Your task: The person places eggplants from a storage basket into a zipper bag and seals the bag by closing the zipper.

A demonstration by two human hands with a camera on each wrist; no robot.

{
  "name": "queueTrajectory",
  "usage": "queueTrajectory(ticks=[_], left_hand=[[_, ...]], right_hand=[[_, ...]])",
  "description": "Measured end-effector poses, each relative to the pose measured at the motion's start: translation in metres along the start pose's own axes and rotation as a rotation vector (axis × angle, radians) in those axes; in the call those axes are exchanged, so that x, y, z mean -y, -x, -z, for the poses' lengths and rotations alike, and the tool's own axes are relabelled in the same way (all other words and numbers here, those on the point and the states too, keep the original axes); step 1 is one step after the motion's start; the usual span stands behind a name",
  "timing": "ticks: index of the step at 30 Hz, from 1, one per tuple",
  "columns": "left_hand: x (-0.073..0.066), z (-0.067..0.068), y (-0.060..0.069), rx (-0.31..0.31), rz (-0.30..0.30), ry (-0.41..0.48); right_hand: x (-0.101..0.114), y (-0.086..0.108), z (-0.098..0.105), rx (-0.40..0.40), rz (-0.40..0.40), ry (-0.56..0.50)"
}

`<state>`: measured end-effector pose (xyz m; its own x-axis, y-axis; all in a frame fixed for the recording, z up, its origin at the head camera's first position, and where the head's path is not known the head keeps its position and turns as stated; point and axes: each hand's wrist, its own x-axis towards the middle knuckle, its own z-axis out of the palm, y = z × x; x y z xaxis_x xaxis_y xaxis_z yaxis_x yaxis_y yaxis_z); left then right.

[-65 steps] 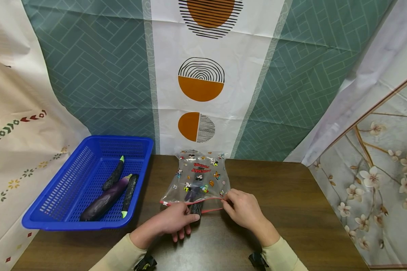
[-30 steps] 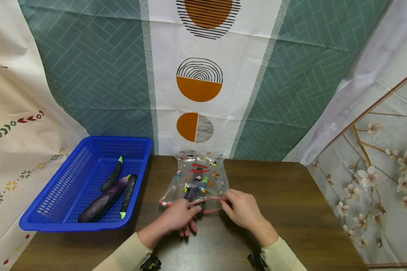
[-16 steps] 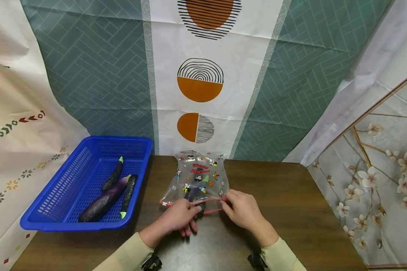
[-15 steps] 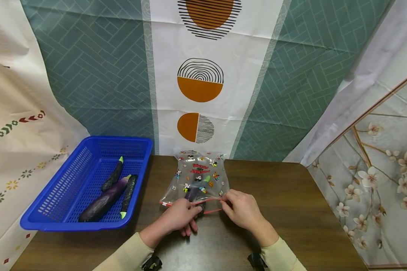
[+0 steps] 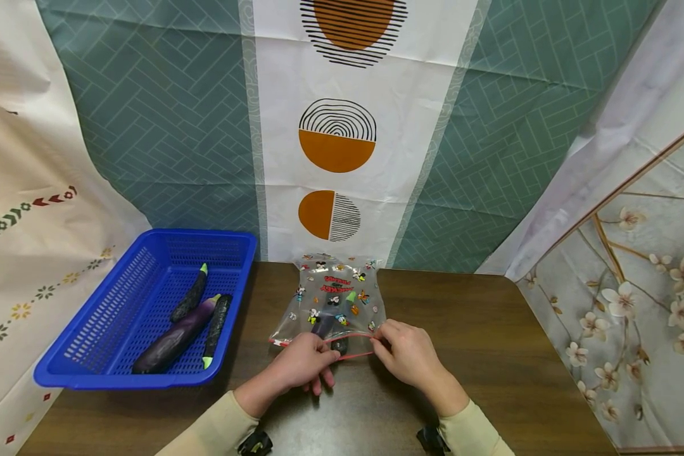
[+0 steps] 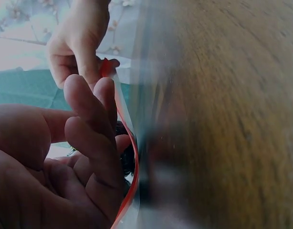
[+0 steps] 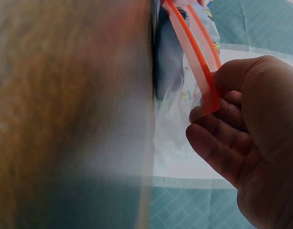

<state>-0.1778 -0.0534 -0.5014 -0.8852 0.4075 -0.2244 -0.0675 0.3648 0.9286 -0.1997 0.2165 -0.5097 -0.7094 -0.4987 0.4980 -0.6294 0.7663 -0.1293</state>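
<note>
Found clear bag lying on counter, mouth parted. Found dark vegetable mostly inside, near end at the mouth. Noted right hand pinching bag's red edge; left hand at the mouth, grip undeterminable. Judged a loading step, nearly complete. Next, as judged: ease the end fully inside, then align and press the edges.
</note>
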Motion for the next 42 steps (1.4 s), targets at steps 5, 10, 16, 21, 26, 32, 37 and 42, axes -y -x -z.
queueTrajectory(ticks=[5, 10, 16, 21, 26, 32, 37, 42], left_hand=[[0.0, 0.0, 0.001, 0.025, -0.004, -0.009], [-0.002, 0.001, 0.005, 0.023, -0.018, -0.056], [-0.009, 0.007, 0.01, 0.0, -0.056, -0.082], [-0.02, 0.017, 0.015, -0.01, -0.079, -0.076], [-0.035, 0.027, 0.021, -0.04, -0.113, -0.088], [-0.052, 0.043, 0.031, -0.105, -0.113, -0.138], [-0.062, 0.055, 0.044, -0.136, -0.134, -0.137], [-0.072, 0.064, 0.052, -0.148, -0.17, -0.116]], right_hand=[[0.0, 0.0, -0.001, 0.0, -0.004, -0.009], [0.0, 0.0, 0.0, 0.0, -0.005, -0.021], [0.0, -0.001, 0.0, -0.001, -0.004, -0.017], [0.0, -0.001, 0.0, -0.001, -0.007, -0.018], [0.0, -0.001, 0.0, -0.005, 0.0, -0.02], [0.002, -0.003, -0.003, -0.022, 0.021, -0.012], [0.003, -0.005, -0.005, -0.019, 0.027, -0.02], [0.002, -0.002, -0.004, -0.037, 0.015, -0.014]])
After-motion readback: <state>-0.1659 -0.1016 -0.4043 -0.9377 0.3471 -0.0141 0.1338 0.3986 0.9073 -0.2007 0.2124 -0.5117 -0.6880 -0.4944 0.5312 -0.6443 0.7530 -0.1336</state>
